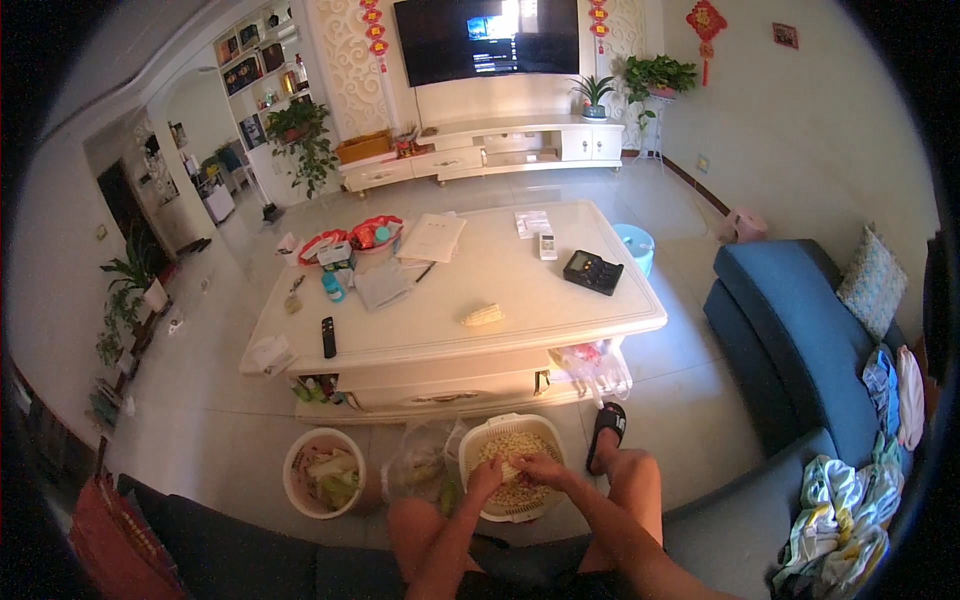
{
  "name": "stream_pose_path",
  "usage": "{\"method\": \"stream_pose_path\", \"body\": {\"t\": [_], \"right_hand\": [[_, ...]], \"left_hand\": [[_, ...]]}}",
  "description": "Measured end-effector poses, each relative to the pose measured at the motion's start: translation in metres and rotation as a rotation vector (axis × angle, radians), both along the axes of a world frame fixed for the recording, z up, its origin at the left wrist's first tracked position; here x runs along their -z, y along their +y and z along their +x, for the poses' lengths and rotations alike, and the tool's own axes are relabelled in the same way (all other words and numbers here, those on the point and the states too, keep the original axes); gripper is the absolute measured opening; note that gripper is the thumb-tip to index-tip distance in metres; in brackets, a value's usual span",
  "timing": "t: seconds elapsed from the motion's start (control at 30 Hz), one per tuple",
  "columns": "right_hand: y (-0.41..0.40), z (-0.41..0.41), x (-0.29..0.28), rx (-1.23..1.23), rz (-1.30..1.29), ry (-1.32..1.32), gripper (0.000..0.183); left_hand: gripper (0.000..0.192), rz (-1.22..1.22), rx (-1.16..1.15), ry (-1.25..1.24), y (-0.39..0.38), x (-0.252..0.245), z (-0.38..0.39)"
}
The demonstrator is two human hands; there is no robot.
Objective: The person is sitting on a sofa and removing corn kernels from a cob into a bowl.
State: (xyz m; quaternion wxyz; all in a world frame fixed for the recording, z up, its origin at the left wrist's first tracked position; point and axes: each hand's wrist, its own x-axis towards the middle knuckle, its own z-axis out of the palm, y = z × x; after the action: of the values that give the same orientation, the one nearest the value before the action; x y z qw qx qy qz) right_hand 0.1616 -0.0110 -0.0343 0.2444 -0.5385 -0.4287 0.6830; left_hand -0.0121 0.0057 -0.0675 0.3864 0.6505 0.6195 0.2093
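Observation:
Both of my hands meet over a white plastic basket point(553, 431) on the floor between my legs. Loose corn kernels point(517, 444) cover its bottom. My left hand point(485, 478) grips one end of a pale corn cob point(510, 471), and my right hand point(541, 469) closes on its other end. Fingers hide much of that cob. Another corn cob point(482, 315), pale yellow, lies near the front edge of the coffee table point(450, 360). Left of the basket sits a clear plastic bag point(421, 454), its contents hard to make out, with a green corn husk point(448, 495) beside it.
A white bin point(292, 465) with husks point(334, 476) stands at the left. The table holds a black remote point(328, 337), a battery charger point(592, 271), papers point(431, 238) and red-lined baskets point(375, 234). A plastic bag point(600, 371) hangs from the lower shelf. A blue sofa point(780, 337) borders the right.

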Motion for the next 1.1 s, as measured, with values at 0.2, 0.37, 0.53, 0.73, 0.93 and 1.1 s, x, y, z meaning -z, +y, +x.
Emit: {"method": "stream_pose_path", "body": {"t": [0.2, 0.37, 0.53, 0.73, 0.93, 1.1], "right_hand": [[0.0, 0.006, 0.012, 0.058, -0.069, 0.046, 0.041], [0.0, 0.003, 0.01, 0.057, -0.092, 0.124, 0.038], [-0.001, 0.007, 0.008, 0.051, -0.1, 0.127, 0.036], [-0.002, 0.005, 0.009, 0.037, -0.101, 0.14, 0.038], [-0.004, -0.003, -0.001, -0.007, 0.085, -0.097, 0.055], [-0.005, 0.0, -0.007, -0.027, 0.216, -0.39, 0.046]], "left_hand": [[0.059, -0.334, 0.032, 0.065, -0.001, -0.041, 0.012], [0.066, -0.214, 0.053, 0.041, -0.006, -0.043, 0.01], [0.053, -0.166, 0.052, 0.031, -0.008, -0.041, 0.016], [0.056, -0.246, 0.08, 0.0, 0.001, -0.023, 0.011], [0.059, -0.274, 0.033, -0.103, -0.002, -0.032, 0.007], [0.065, -0.447, 0.06, -0.015, 0.001, -0.046, 0.016]]}}
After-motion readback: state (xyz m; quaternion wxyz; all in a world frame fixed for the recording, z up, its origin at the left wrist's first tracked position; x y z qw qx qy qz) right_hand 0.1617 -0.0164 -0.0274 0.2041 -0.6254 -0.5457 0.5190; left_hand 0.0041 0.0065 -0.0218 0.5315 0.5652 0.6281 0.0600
